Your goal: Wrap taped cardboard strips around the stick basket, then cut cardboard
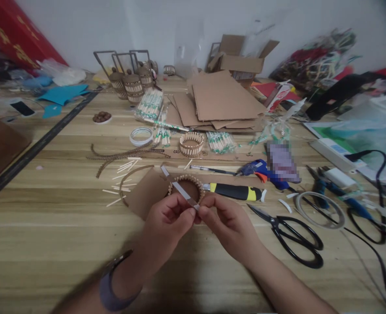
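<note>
A narrow brown strip with white tape-like pieces along it (181, 190) slants up and left from my fingertips. My left hand (170, 226) pinches its near end between thumb and index finger. Right beside it, my right hand (228, 224) is also closed, its thumb and index finger on the tip of the same strip. Just beyond the fingers lies a round piece edged with short wooden sticks (200, 183), partly covered by the strip. A brown cardboard piece (145, 194) is left of it. The black and yellow utility knife (232, 192) lies to the right.
Black-handled scissors (297, 240), a tape roll (320, 211) and a blue glue gun (261, 168) lie at right. Loose sticks (124, 166) are scattered left. Behind stand a stick-walled ring (192, 144), stacked cardboard (228, 96) and small handled baskets (133, 89).
</note>
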Available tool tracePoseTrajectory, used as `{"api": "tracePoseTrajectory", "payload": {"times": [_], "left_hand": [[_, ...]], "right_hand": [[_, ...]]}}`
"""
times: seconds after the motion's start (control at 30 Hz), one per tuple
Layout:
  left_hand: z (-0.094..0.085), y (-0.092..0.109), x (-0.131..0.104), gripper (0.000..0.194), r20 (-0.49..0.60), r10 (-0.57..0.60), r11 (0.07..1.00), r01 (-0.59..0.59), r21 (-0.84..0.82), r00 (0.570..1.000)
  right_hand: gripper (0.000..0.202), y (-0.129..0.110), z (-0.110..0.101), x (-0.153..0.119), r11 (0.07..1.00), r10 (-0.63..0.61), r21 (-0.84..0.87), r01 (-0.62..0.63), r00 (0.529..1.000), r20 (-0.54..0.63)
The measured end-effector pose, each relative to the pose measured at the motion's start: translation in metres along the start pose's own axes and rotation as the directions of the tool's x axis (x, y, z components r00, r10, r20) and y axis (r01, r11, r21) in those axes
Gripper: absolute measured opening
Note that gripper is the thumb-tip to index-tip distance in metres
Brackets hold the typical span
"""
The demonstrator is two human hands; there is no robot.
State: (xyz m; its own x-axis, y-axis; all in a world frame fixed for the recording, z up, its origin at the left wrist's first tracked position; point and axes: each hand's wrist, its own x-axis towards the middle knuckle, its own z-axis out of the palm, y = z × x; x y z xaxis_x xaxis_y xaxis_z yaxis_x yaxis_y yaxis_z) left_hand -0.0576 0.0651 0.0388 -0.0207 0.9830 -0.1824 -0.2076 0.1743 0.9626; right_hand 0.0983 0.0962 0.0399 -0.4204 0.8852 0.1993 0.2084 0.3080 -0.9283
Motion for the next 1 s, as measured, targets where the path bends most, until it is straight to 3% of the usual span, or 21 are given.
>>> {"api": "tracePoseTrajectory", "payload": {"times": [0.27, 0.37, 0.47, 0.57, 0.63, 0.77, 1.0], "left_hand": [[-0.002, -0.007, 0.0, 0.014, 0.018, 0.007, 1.0, -0.007, 0.002, 1.0], [-0.003, -0.007, 0.0, 0.015, -0.028, 0.023, 0.999, -0.022, 0.025, 0.999], [-0.003, -0.004, 0.0, 0.016, -0.112, 0.059, 0.995, -0.048, 0.092, 0.992], [-0.003, -0.002, -0.001, 0.015, -0.134, 0.095, 0.975, -0.065, 0.211, 0.986], [-0.003, -0.003, -0.002, 0.015, -0.126, 0.112, 0.956, -0.072, 0.284, 0.986], [-0.002, -0.006, -0.005, 0.015, -0.103, 0.188, 0.907, -0.132, 0.4, 0.977], [-0.001, -0.005, -0.003, 0.013, -0.052, 0.389, 0.763, -0.29, 0.578, 0.92]], "right_hand": [[0.023, 0.0, 0.0, 0.0, 0.993, -0.068, -0.095, 0.068, 0.998, 0.005], [0.015, 0.0, -0.001, -0.001, 0.959, -0.193, -0.219, 0.179, 0.98, -0.041], [0.004, -0.003, -0.002, -0.004, 0.822, -0.429, -0.471, 0.32, 0.892, -0.142], [0.011, -0.006, 0.001, -0.007, 0.658, -0.559, -0.679, 0.324, 0.815, -0.154], [0.01, -0.007, 0.004, -0.009, 0.623, -0.55, -0.728, 0.288, 0.822, -0.146], [0.01, -0.006, 0.009, -0.009, 0.643, -0.505, -0.722, 0.255, 0.85, -0.15], [0.01, -0.003, 0.007, -0.008, 0.681, -0.479, -0.677, 0.278, 0.869, -0.125]]}}
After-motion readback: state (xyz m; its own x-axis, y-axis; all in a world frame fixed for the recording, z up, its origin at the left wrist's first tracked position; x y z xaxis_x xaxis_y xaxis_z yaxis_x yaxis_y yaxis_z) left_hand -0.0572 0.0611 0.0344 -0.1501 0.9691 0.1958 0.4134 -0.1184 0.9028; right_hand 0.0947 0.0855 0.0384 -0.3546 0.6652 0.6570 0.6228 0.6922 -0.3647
